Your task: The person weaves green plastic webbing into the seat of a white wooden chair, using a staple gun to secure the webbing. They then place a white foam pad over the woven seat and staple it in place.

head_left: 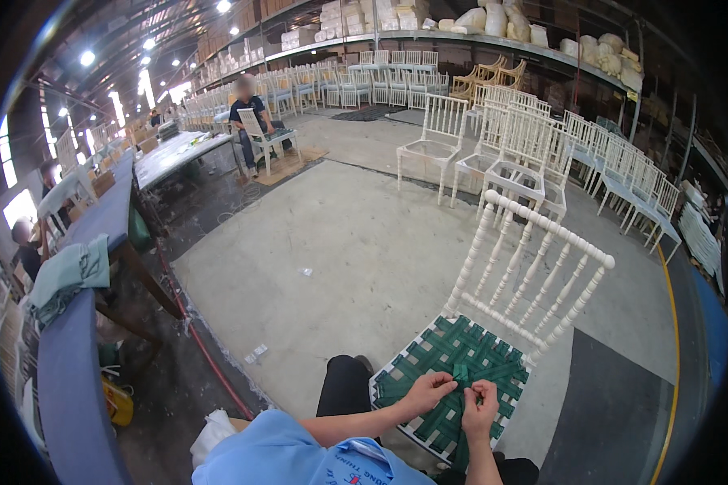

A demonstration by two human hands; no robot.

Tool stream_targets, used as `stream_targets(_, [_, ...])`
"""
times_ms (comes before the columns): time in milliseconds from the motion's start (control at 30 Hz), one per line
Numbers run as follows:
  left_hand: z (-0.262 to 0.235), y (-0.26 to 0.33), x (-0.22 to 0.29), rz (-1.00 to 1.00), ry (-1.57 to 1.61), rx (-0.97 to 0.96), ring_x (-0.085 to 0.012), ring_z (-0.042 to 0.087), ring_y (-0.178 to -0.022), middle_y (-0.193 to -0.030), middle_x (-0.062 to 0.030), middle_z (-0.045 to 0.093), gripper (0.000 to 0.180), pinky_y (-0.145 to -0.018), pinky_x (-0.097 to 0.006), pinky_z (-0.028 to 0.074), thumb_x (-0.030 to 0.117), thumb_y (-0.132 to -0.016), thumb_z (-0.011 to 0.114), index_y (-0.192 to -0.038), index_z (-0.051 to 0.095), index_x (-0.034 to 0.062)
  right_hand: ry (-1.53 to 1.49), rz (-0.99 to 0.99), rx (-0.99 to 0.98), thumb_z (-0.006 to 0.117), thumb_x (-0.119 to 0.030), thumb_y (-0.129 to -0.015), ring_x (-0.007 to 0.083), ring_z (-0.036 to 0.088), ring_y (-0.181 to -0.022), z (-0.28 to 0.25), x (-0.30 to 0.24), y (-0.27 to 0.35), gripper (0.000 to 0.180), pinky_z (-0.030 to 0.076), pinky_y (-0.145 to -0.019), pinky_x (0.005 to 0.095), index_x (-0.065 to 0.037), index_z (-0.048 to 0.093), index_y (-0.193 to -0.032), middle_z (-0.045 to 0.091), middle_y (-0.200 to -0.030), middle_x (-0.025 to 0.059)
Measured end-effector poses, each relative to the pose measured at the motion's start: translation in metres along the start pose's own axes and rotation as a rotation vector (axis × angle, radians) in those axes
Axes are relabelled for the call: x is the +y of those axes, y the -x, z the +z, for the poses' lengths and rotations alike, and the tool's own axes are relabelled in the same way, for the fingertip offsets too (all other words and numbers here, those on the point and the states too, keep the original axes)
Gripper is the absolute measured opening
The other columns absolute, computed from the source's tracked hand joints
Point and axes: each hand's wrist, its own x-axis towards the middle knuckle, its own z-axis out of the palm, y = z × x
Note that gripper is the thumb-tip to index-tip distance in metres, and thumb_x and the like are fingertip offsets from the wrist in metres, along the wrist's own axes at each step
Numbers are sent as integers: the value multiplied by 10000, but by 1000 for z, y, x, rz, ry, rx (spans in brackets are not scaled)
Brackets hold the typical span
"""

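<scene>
In front of me stands a white chair [534, 279] with a turned-spindle back. Its seat [408, 368] is woven from green webbing straps, with square gaps between them. Over the middle of this seat, my left hand [430, 392] and my right hand [480, 406] are close together, fingers pinched. Between them they hold a green webbing strap [461, 374], whose short end sticks up past the fingertips. A length of green strap also hangs below my right hand toward my lap. The fingers partly hide how the strap runs through the weave.
Several white chair frames [433, 133] with open seats stand ahead and right. A long blue-covered table [77, 388] with folded cloth [73, 271] runs along my left. A red hose [206, 356] lies beside it. A person [251, 113] sits behind another chair further off. A dark mat [611, 404] lies at right.
</scene>
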Motion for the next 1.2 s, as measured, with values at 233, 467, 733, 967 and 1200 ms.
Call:
stream_targets(233, [-1,1,3,41,10,-9,-45,537,-830,-914,42,652,241,-726,-252,459,237,-1035,728,-1088,723,1,202,-215,-88,701,-4,-949,198,661,-828,-5,2,-5,48,526,-787,312,16,694,-992,709,-914,107])
stream_targets(467, [-1,0,-3,46,76,-17,-48,567,-875,-944,34,684,239,-767,-256,476,232,-1040,718,-1108,729,4,227,-214,-118,713,10,-925,217,698,-844,-6,1,-5,92,546,-799,327,15,727,-1016,734,-927,123])
stream_targets(733, [-1,-5,-3,-19,51,-32,-55,587,-897,-966,21,701,234,-801,-254,488,222,-1037,711,-1112,738,1,225,-212,-126,725,26,-905,226,711,-841,-7,-1,-5,113,550,-792,322,7,737,-1015,743,-934,131])
stream_targets(967, [-3,-5,8,1,5,-13,-64,590,-892,-967,13,706,265,-801,-255,487,238,-1037,707,-1125,746,-9,242,-221,-135,749,-9,-894,289,739,-891,-9,-8,-14,111,574,-812,367,-19,754,-1004,760,-970,142])
stream_targets(1200, [-5,-6,13,-75,-33,-21,-66,591,-892,-965,10,710,292,-802,-256,486,258,-1037,699,-1114,752,-19,234,-217,-137,760,-11,-871,319,744,-906,-9,-14,-16,125,582,-812,391,-30,763,-994,764,-956,143])
